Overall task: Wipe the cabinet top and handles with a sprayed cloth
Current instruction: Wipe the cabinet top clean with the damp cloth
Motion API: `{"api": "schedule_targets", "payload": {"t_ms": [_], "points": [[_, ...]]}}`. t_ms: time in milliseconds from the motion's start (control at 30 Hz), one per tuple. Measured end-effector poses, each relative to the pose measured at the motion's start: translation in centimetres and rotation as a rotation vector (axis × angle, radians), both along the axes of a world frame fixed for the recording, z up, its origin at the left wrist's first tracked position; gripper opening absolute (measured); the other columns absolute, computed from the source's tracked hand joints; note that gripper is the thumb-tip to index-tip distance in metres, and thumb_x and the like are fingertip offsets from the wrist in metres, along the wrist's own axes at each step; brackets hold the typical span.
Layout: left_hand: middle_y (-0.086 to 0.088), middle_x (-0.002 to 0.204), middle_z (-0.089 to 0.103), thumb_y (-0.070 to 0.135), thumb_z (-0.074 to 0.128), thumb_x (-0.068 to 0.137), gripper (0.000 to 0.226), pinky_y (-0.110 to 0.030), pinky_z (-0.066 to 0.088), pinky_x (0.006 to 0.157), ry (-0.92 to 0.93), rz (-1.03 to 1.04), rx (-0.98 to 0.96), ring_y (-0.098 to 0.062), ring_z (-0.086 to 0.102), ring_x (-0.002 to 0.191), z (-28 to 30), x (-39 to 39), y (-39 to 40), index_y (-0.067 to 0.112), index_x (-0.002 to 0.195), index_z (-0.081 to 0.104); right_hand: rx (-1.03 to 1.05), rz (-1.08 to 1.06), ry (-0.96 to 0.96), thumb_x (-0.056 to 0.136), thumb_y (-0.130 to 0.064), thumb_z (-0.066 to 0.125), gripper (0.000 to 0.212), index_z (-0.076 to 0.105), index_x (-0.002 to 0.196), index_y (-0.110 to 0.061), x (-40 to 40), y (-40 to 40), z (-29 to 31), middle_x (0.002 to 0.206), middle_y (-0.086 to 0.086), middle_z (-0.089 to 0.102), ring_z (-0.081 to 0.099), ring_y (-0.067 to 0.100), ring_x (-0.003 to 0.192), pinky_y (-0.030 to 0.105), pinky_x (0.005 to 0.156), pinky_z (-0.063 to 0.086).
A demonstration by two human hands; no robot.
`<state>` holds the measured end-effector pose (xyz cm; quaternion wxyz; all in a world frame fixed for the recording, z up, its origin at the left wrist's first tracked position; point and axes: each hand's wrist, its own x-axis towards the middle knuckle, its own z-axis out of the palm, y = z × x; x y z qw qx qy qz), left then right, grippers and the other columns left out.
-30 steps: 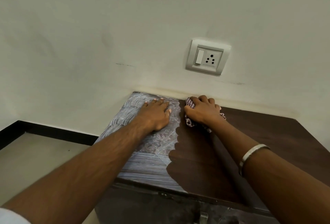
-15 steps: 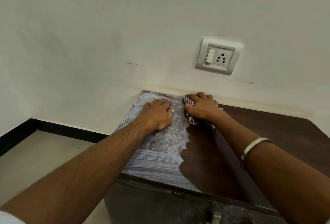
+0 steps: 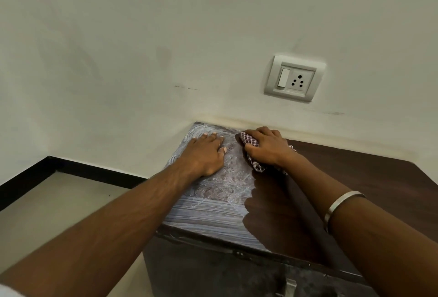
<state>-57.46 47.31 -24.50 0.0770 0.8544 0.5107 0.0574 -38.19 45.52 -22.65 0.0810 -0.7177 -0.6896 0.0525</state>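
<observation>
The cloth (image 3: pixel 251 154) — a small checked rag in dark red and white — lies bunched on the cabinet top (image 3: pixel 355 178), near the back edge where the top meets the wall (image 3: pixel 142 36). The right hand (image 3: pixel 267 147) covers most of it, fingers curled over the wad and thumb tucked against its left side, so the hand grips the cloth and presses it onto the wood. Only the cloth's left edge and a scrap by the wrist show.

Just beside it, to the left, the left hand (image 3: pixel 205 152) rests palm-down on the top with its fingers straight and together; it holds nothing. The two hands are close but not touching.

The dark wood-grain surface under and in front of the left hand is streaked with pale, swirled and straight smears; the part under the right forearm is plain dark brown. A silver bangle (image 3: pixel 341 204) circles the right wrist.

Below the front edge the cabinet's dark front is visible, with a metal handle (image 3: pixel 290 286) at the bottom of the view — only partly in frame. On the wall above the right hand sits a white switch-and-socket plate (image 3: pixel 295 78). To the left, a pale floor (image 3: pixel 47 213) meets a black skirting strip (image 3: pixel 78 168).
</observation>
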Motion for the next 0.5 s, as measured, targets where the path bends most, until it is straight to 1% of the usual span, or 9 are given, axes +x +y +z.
{"api": "schedule_targets", "payload": {"t_ms": [100,200,267,367,433,500], "points": [[-0.004,0.163,0.007,0.04,0.021,0.103,0.056,-0.046,0.01,0.121,0.006,0.003,-0.001,-0.023,0.008,0.149,-0.1,-0.1,0.0,0.021,0.155,0.012,0.024,0.086,0.019,0.09,-0.051,0.039,0.06,0.03,0.148,-0.037,-0.9,-1.0,-0.3,0.154,-0.002,0.028,0.022,0.027,0.14,0.048,0.113,0.02],[-0.003,0.163,0.007,0.041,0.02,0.103,0.056,-0.046,0.01,0.121,0.008,0.006,-0.003,-0.024,0.007,0.149,-0.2,-0.2,-0.2,0.022,0.155,0.011,0.015,0.148,0.035,0.079,-0.057,0.032,0.07,0.03,0.147,-0.039,-0.2,-2.9,-0.3,0.152,-0.004,0.03,0.022,0.023,0.139,0.047,0.112,0.022],[-0.003,0.163,0.006,0.041,0.019,0.103,0.056,-0.046,0.009,0.121,0.01,0.005,-0.004,-0.024,0.007,0.149,-0.2,-0.4,-0.5,0.022,0.155,0.01,-0.008,0.127,0.028,0.084,-0.056,0.035,0.065,0.03,0.147,-0.039,0.7,-3.4,-0.1,0.152,-0.004,0.03,0.022,0.023,0.139,0.046,0.111,0.022],[-0.004,0.163,0.005,0.04,0.019,0.103,0.056,-0.046,0.008,0.121,0.015,0.008,-0.008,-0.025,0.007,0.149,-0.2,-0.4,-0.9,0.021,0.155,0.009,-0.003,0.064,0.002,0.092,-0.049,0.042,0.058,0.028,0.148,-0.037,0.9,-3.1,0.1,0.153,-0.003,0.028,0.022,0.025,0.139,0.047,0.113,0.02],[-0.003,0.163,0.004,0.04,0.019,0.103,0.057,-0.046,0.008,0.121,0.018,0.012,-0.012,-0.025,0.006,0.149,-0.2,-0.4,-1.1,0.021,0.155,0.008,0.002,0.065,-0.002,0.091,-0.05,0.04,0.06,0.028,0.148,-0.036,0.1,-3.0,0.1,0.153,-0.002,0.028,0.022,0.026,0.14,0.048,0.115,0.019],[-0.004,0.163,0.003,0.039,0.02,0.103,0.057,-0.045,0.007,0.121,0.024,0.019,-0.015,-0.025,0.005,0.15,0.0,-0.4,-1.4,0.02,0.155,0.008,0.008,0.115,0.014,0.085,-0.054,0.034,0.065,0.029,0.148,-0.036,-0.8,-3.7,-0.1,0.152,-0.002,0.029,0.022,0.025,0.14,0.048,0.113,0.02]]}}
